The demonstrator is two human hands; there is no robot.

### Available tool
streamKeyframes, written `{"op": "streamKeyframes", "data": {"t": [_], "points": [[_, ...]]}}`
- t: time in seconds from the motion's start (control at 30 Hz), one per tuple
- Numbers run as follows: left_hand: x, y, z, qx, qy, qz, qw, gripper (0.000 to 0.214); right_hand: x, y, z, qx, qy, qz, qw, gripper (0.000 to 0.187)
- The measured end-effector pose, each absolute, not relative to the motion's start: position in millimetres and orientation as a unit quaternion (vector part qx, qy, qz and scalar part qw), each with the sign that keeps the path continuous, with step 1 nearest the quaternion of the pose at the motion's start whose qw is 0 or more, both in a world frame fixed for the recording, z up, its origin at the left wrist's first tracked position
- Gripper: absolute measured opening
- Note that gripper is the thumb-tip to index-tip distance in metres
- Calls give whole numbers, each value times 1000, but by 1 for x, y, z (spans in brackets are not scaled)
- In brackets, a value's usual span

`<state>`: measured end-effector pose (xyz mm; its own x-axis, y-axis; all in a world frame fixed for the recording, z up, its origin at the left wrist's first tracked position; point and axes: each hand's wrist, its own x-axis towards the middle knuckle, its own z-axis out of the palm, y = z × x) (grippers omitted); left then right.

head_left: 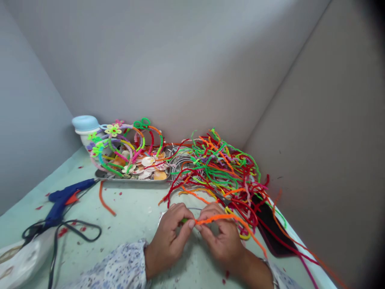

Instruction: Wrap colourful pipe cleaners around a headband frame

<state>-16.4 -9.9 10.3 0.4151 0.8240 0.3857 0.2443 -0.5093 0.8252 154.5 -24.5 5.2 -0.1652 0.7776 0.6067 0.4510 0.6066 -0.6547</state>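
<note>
Low in the middle, my left hand pinches a band wrapped in green, of which only a short bit shows between the fingers. My right hand is closed on an orange pipe cleaner right beside it; the fingertips of both hands nearly meet where orange joins green. The loose orange end runs over the right hand and hangs by the wrist. A thin grey wire arc shows behind the hands. Just beyond the right hand, scissors lie among the pipe cleaners.
A tangled pile of pipe cleaners covers the back right, beside wire hoops. Wrapped headbands stand on a shell tray near a bottle. A blue glue gun lies left, a dark phone right. Walls enclose the table.
</note>
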Motion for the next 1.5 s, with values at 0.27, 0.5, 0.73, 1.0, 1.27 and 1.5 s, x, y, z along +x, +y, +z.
{"op": "streamKeyframes", "data": {"t": [0.27,0.5,0.73,1.0,1.27,1.5], "points": [[-17,-8,11,772,346,408,342,20,151,-26,8,-443,-694,266,501,5],[-18,-7,9,784,341,405,324,20,151,-25,9,-425,-706,288,488,6],[-20,-6,9,804,331,392,302,18,156,-23,12,-460,-648,403,454,15],[-21,-4,7,816,317,382,296,20,156,-18,24,-435,-553,579,412,17],[-21,-5,7,822,311,387,279,9,155,-18,24,-441,-533,601,400,20],[-20,-4,5,821,310,392,275,5,159,-16,26,-432,-584,578,373,24]]}}
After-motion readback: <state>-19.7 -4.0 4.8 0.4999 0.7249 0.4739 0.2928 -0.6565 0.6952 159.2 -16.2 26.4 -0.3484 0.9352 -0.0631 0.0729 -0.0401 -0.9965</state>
